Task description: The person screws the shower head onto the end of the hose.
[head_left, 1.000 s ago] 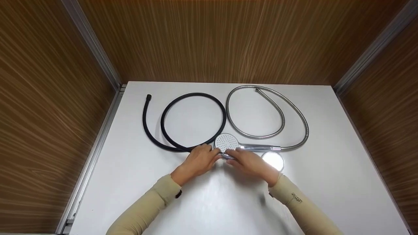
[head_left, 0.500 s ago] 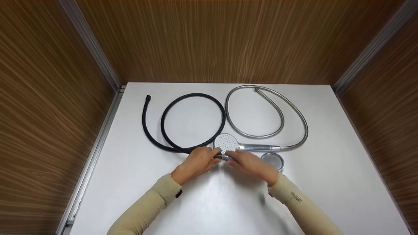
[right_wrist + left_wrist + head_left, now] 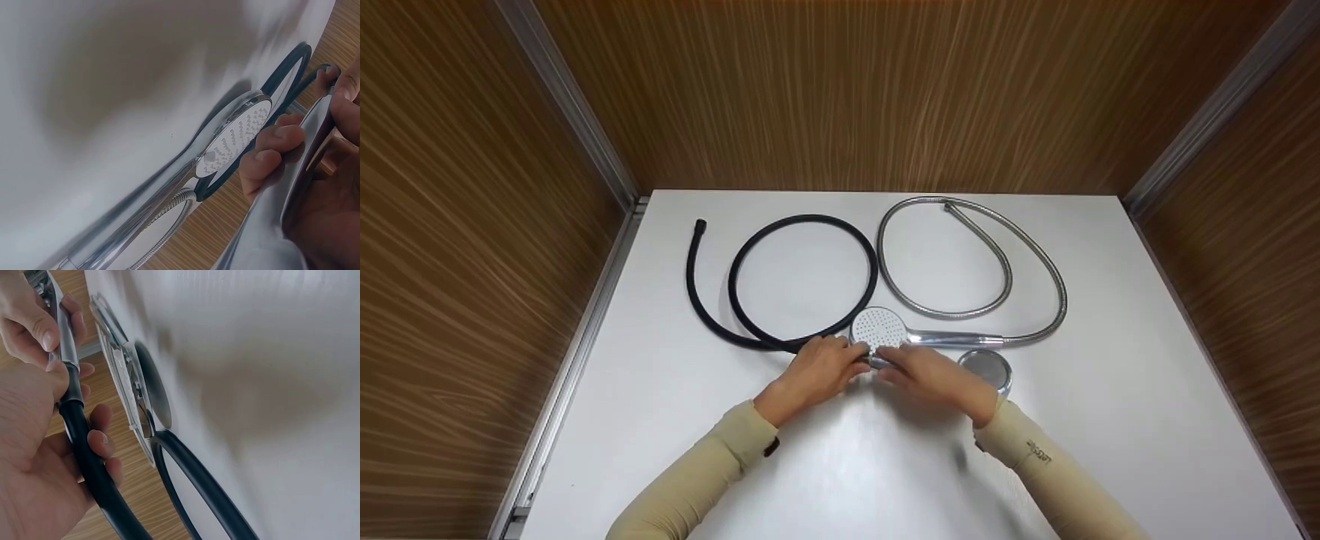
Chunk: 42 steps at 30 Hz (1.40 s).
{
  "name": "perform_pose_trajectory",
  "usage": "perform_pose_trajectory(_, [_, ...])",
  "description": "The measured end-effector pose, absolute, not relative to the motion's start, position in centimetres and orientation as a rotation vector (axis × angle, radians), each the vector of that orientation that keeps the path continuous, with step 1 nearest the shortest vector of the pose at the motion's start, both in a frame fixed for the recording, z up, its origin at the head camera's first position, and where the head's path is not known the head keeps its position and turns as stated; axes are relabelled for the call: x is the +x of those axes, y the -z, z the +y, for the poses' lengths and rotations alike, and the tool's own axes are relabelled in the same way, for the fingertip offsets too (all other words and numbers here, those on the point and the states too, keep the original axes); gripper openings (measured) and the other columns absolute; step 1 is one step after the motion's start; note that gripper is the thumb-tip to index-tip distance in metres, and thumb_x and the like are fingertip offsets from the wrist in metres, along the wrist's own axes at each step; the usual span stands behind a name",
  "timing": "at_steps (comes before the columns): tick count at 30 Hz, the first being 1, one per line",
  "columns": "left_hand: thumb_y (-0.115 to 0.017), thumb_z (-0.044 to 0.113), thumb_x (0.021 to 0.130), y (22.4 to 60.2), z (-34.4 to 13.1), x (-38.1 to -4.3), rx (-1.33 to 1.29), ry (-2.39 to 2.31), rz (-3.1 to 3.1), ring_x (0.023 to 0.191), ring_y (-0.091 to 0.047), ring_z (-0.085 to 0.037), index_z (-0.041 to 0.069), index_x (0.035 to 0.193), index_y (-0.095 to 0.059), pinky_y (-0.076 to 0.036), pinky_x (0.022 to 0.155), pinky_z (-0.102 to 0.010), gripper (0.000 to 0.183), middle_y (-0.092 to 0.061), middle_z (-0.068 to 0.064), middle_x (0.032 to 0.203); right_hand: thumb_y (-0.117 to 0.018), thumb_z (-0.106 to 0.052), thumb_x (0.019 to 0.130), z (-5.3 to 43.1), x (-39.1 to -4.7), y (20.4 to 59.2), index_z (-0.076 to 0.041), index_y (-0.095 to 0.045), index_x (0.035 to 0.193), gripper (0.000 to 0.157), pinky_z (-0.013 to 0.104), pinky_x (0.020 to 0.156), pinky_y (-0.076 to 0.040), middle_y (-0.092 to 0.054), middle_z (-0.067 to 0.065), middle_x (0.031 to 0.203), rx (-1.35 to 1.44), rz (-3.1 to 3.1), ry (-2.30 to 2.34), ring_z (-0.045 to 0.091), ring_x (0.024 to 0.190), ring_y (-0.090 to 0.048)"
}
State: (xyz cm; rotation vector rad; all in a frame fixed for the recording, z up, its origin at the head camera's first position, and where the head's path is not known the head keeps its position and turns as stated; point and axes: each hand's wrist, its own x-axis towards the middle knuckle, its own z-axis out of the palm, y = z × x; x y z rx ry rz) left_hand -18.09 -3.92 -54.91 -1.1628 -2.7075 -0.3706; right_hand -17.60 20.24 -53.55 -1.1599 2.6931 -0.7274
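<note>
In the head view my left hand point(image 3: 812, 375) and right hand point(image 3: 934, 376) meet near the middle of the white table. My left hand grips a black shower hose point(image 3: 93, 467) at its end, the thumb on the dark connector point(image 3: 71, 385). That connector meets the handle end of a chrome shower head point(image 3: 986, 369). My right hand holds this handle point(image 3: 264, 253), its fingers curled round it. How far the joint is engaged is hidden. Just beyond the hands lies a second shower head point(image 3: 879, 328), its white dotted face up.
A silver metal hose point(image 3: 1063, 292) runs from the second shower head's handle and loops at the back right. The black hose's loop lies at the back left, its free end point(image 3: 700, 226) pointing away. Wood-grain panels point(image 3: 840, 97) enclose the table's back and sides.
Both hands keep almost the same place and grip. The bright glare on the held shower head's face has faded to grey, and its angle differs slightly.
</note>
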Motion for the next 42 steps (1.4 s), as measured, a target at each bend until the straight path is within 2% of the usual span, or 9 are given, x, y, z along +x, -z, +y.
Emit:
perform_pose_trajectory(6, [-0.060, 0.043, 0.106, 54.92, -4.05, -18.15, -1.180, 0.484, -2.755, 0.076, -0.066, -0.024, 0.015, 0.110, -0.058, -0.054, 0.071, -0.039, 0.028, -0.064, -0.002, 0.078, -0.065, -0.020, 0.106, 20.27, -17.64, 53.83, -0.011, -0.066, 0.114, 0.012, 0.034, 0.073, -0.054, -0.064, 0.002, 0.085, -1.180, 2.709, 0.732, 0.015, 0.078, -0.060])
perform_pose_trajectory(10, [-0.054, 0.041, 0.109, 54.90, -4.09, -18.20, -1.175, 0.528, -2.750, 0.076, -0.066, -0.025, 0.011, 0.110, -0.059, -0.054, 0.072, -0.041, 0.031, -0.063, -0.003, 0.077, -0.064, -0.020, 0.106, 20.38, -17.68, 53.87, -0.011, -0.067, 0.118, 0.015, 0.036, 0.075, -0.055, -0.067, 0.002, 0.088, -1.159, 2.714, 0.738, 0.016, 0.080, -0.062])
perform_pose_trajectory(15, [-0.048, 0.036, 0.112, 55.03, -4.08, -18.18, -1.171, 0.523, -2.738, 0.077, -0.066, -0.026, 0.011, 0.101, -0.060, -0.053, 0.073, -0.042, 0.031, -0.063, -0.004, 0.077, -0.064, -0.020, 0.106, 20.40, -17.63, 53.65, -0.010, -0.068, 0.124, 0.021, 0.039, 0.078, -0.057, -0.070, 0.004, 0.093, -1.160, 2.720, 0.727, 0.018, 0.083, -0.065])
perform_pose_trajectory(26, [-0.051, 0.040, 0.111, 55.22, -4.04, -18.01, -1.138, 0.477, -2.729, 0.075, -0.065, -0.025, 0.013, 0.098, -0.059, -0.052, 0.070, -0.041, 0.031, -0.061, -0.005, 0.077, -0.067, -0.019, 0.104, 20.19, -17.46, 53.65, -0.009, -0.066, 0.118, 0.017, 0.035, 0.068, -0.050, -0.062, 0.003, 0.082, -1.227, 2.765, 0.656, 0.017, 0.073, -0.056])
perform_pose_trajectory(36, [-0.054, 0.048, 0.107, 55.18, -4.10, -18.14, -1.122, 0.428, -2.762, 0.072, -0.064, -0.024, 0.015, 0.102, -0.058, -0.050, 0.064, -0.038, 0.033, -0.062, -0.004, 0.077, -0.066, -0.021, 0.105, 20.16, -17.50, 53.68, -0.010, -0.068, 0.118, 0.017, 0.032, 0.068, -0.051, -0.064, 0.003, 0.083, -1.214, 2.765, 0.648, 0.015, 0.073, -0.056])
perform_pose_trajectory(42, [-0.060, 0.045, 0.104, 54.94, -4.18, -18.08, -1.135, 0.504, -2.745, 0.069, -0.058, -0.019, 0.015, 0.103, -0.058, -0.046, 0.061, -0.035, 0.031, -0.058, -0.002, 0.076, -0.066, -0.021, 0.105, 20.28, -17.60, 53.55, -0.011, -0.068, 0.120, 0.019, 0.033, 0.069, -0.052, -0.065, 0.004, 0.084, -1.195, 2.753, 0.649, 0.016, 0.074, -0.058])
